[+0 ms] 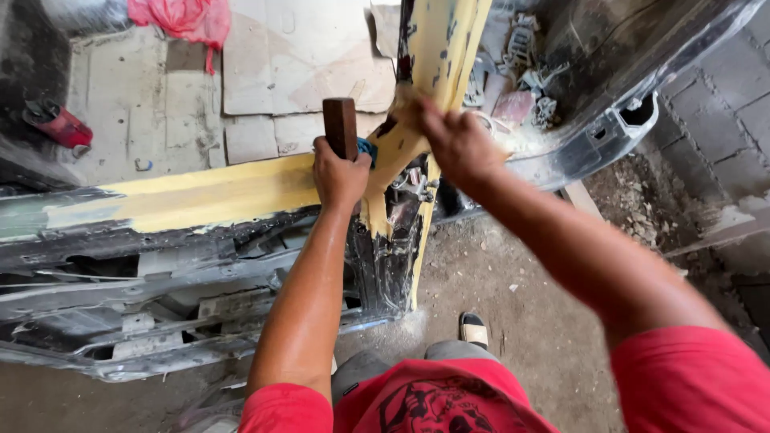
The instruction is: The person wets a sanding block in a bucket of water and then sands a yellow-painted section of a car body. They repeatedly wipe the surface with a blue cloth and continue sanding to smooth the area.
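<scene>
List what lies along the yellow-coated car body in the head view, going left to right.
Red tool on the floor → yellow-coated panel → left hand gripping a brown block → right hand on the yellow pillar → black bumper edge.

Hands: I count two, the left hand [340, 172] and the right hand [454, 143], both near the centre of the frame.
Wooden blocks: I see one, the brown wooden block [340, 126], in the left fist.
Car body panels: one black panel with yellow filler [208, 192], across the middle.
Red rags: one [180, 16], upper left.
Sandals: one [474, 329], lower centre.
Red tools: one [58, 124], far left.
</scene>
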